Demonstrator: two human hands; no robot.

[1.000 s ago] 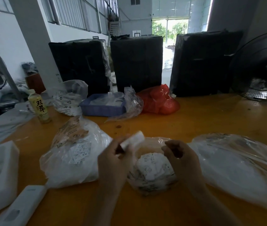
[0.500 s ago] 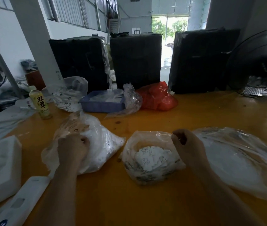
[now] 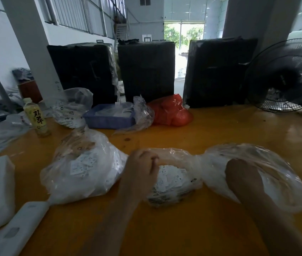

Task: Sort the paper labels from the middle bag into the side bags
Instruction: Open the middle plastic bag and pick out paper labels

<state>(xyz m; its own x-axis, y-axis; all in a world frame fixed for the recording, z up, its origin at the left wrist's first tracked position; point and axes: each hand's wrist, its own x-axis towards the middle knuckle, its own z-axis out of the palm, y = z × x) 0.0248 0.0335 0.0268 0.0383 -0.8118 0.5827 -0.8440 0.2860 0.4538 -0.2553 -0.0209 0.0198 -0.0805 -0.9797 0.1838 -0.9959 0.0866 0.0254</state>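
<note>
Three clear plastic bags lie in a row on the orange surface. The middle bag is crumpled, its mouth open toward the far side, and holds a heap of small white paper labels with dark print. The left bag is fuller, bulging with white labels, its top gathered to a peak. The right bag lies flatter and spread out, with pale contents showing through the film.

The left hand sits at the left edge of the middle bag's mouth, fingers curled and bunched at the rim; whether they pinch the film or a label cannot be told. The labels lie just to the right of this hand. The right hand rests at the right bag's near-left side, over its film; its fingers are hidden, so their grip cannot be told.
</note>
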